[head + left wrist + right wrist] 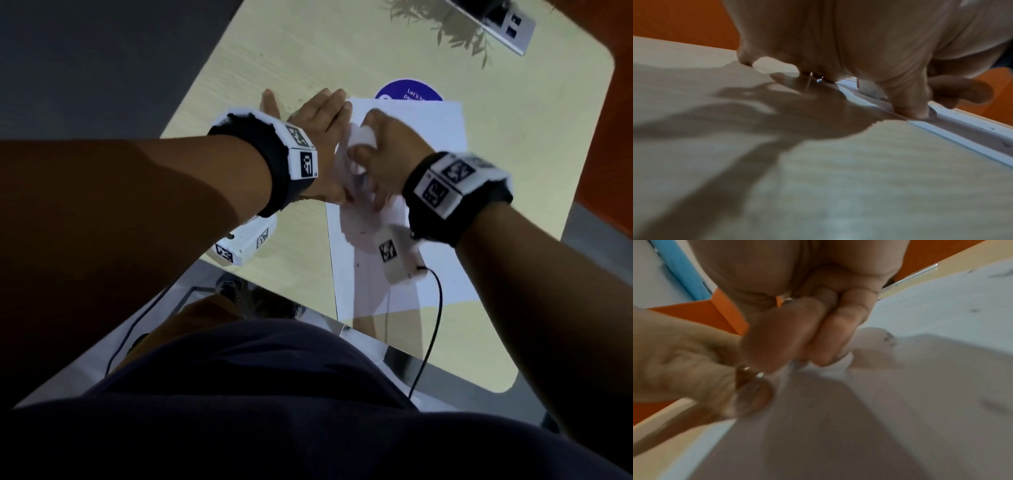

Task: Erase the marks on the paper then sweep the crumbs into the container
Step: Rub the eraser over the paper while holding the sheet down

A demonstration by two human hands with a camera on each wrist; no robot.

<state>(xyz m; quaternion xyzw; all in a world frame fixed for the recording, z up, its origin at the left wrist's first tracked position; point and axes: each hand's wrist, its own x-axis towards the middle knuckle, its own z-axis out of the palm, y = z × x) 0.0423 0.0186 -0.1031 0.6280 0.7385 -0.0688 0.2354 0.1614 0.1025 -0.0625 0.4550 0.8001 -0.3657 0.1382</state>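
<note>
Your left hand (318, 137), fingers flat, pins the paper (442, 126); your right hand (387, 154) grips the eraser (361, 135); marks (974, 310) beyond your right hand remain; sweeping awaits.

Things you can't see well

The right hand (383, 144) is blurry in the head view and the right wrist view, and its curled fingers hide most of the white eraser (361, 135), so only a bit pokes out. The part of the paper (431, 133) under both hands is covered. The small dark specks (974, 310) on the paper past the right hand's fingers are too blurry to tell if they are crumbs or marks. A purple sticker (407, 90) beyond the hands is half under the paper, and its words are cut short. The left hand (849, 40) is cut off by the top edge in its wrist view.
</note>
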